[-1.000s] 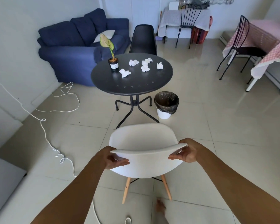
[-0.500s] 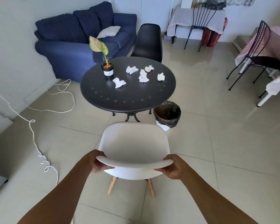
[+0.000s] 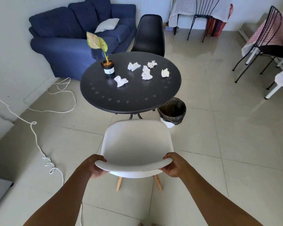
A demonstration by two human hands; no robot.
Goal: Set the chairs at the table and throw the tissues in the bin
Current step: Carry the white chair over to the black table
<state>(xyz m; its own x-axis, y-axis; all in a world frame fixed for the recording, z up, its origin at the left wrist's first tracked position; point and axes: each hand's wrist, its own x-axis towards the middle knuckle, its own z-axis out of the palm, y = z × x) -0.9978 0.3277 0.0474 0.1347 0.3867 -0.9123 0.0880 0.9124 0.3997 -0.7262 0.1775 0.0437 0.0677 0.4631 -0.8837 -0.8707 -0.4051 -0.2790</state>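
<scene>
I hold a white shell chair (image 3: 137, 144) with wooden legs by the top of its backrest. My left hand (image 3: 93, 166) grips the left corner, my right hand (image 3: 175, 164) the right corner. The chair faces a round black table (image 3: 131, 98) just ahead, its seat front close to the table's near edge. Several crumpled white tissues (image 3: 146, 73) lie on the tabletop. A black chair (image 3: 149, 35) stands at the far side of the table. A small white bin (image 3: 172, 112) lined with a dark bag sits on the floor right of the table.
A potted plant (image 3: 107, 66) stands on the table's left. A blue sofa (image 3: 78, 35) is behind to the left. A white cord (image 3: 38, 141) trails across the floor on the left. Wire chairs (image 3: 265, 46) and cloth-covered tables stand at the right and back.
I have walked forward with the white chair, and the table, bin and sofa are now nearer. Both hands keep the same grip on the backrest.
</scene>
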